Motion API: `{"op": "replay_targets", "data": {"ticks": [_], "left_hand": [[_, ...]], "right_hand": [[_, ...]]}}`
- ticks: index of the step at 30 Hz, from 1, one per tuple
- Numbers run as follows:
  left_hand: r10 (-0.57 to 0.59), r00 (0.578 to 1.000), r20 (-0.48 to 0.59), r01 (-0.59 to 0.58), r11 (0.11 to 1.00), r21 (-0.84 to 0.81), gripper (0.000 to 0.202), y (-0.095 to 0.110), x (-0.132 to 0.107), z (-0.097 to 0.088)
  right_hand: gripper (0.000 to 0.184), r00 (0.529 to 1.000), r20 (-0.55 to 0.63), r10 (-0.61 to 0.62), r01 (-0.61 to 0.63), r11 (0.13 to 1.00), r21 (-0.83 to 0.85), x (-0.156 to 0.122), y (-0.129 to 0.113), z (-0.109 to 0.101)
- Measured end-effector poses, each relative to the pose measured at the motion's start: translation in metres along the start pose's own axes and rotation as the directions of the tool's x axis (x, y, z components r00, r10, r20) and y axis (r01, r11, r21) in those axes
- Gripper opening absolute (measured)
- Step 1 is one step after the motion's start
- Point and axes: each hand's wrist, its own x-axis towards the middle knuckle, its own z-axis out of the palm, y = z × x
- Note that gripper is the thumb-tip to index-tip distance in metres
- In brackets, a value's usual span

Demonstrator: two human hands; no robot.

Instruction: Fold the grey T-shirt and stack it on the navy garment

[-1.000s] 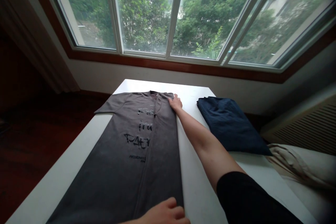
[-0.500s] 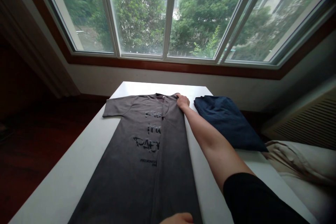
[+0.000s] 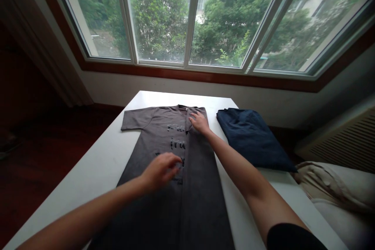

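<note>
A dark grey T-shirt [image 3: 202,187] with black lettering lies on a white table [image 3: 96,164], its collar toward the window. The shirt's right side is folded inward over part of the lettering, while the left sleeve lies spread out. My right hand [image 3: 199,122] rests on the folded part near the collar, fingers spread and holding nothing. Above the lettering in the middle of the shirt is my left hand [image 3: 162,170], slightly blurred, with its fingers apart and nothing in them. My left forearm hides some of the shirt's lower left.
A folded navy blue garment [image 3: 253,138] lies on the table to the right. Beyond the table's right edge are beige, bulky fabrics [image 3: 336,183] and a slatted panel [image 3: 348,133]. A window [image 3: 187,19] spans the wall behind the table.
My left hand has risen from the bottom edge to above the middle of the shirt. My right hand has let go of the shoulder edge and shifted slightly inward, fingers now spread.
</note>
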Motion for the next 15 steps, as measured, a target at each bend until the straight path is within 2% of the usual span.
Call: {"op": "replay_targets", "data": {"ticks": [1, 2, 3, 4, 5, 7, 8, 9, 10, 12, 13, 15], "left_hand": [[-0.125, 0.988, -0.088, 0.127, 0.992, 0.019, 0.021, -0.028, 0.007, -0.022], [-0.250, 0.949, -0.193, 0.264, 0.963, 0.053, 0.020, -0.056, 0.015, -0.041], [-0.371, 0.883, -0.287, 0.411, 0.907, 0.093, 0.019, -0.083, 0.021, -0.060], [-0.479, 0.798, -0.365, 0.552, 0.824, 0.124, 0.020, -0.108, 0.025, -0.076], [-0.567, 0.696, -0.440, 0.676, 0.725, 0.134, 0.022, -0.130, 0.029, -0.091], [-0.678, 0.506, -0.533, 0.833, 0.544, 0.100, 0.033, -0.162, 0.033, -0.114], [-0.715, 0.430, -0.551, 0.879, 0.470, 0.076, 0.040, -0.173, 0.034, -0.123], [-0.740, 0.378, -0.556, 0.906, 0.419, 0.059, 0.046, -0.180, 0.035, -0.129], [-0.758, 0.347, -0.552, 0.920, 0.388, 0.046, 0.051, -0.185, 0.038, -0.133], [-0.777, 0.341, -0.530, 0.924, 0.380, 0.036, 0.058, -0.189, 0.044, -0.139], [-0.780, 0.355, -0.515, 0.918, 0.396, 0.034, 0.058, -0.190, 0.048, -0.141], [-0.768, 0.433, -0.472, 0.882, 0.469, 0.048, 0.052, -0.190, 0.057, -0.145]], "right_hand": [[0.054, 0.999, 0.041, -0.022, 0.022, 1.000, -0.003, -0.010, -0.006, 0.006], [0.057, 0.996, 0.083, -0.041, 0.042, 0.999, -0.013, -0.021, -0.012, 0.012], [0.060, 0.992, 0.116, -0.059, 0.062, 0.998, -0.029, -0.031, -0.016, 0.017], [0.062, 0.988, 0.136, -0.075, 0.083, 0.995, -0.048, -0.040, -0.019, 0.021], [0.063, 0.985, 0.146, -0.092, 0.103, 0.993, -0.066, -0.048, -0.021, 0.024], [0.065, 0.983, 0.142, -0.119, 0.133, 0.987, -0.093, -0.058, -0.024, 0.027], [0.065, 0.982, 0.137, -0.130, 0.144, 0.984, -0.100, -0.061, -0.025, 0.028], [0.064, 0.981, 0.136, -0.140, 0.154, 0.983, -0.102, -0.062, -0.025, 0.027], [0.064, 0.979, 0.137, -0.149, 0.164, 0.981, -0.103, -0.063, -0.024, 0.027], [0.062, 0.977, 0.137, -0.164, 0.179, 0.979, -0.102, -0.063, -0.023, 0.026], [0.061, 0.976, 0.135, -0.170, 0.184, 0.978, -0.100, -0.063, -0.022, 0.025], [0.058, 0.977, 0.117, -0.178, 0.189, 0.978, -0.090, -0.063, -0.020, 0.024]]}}
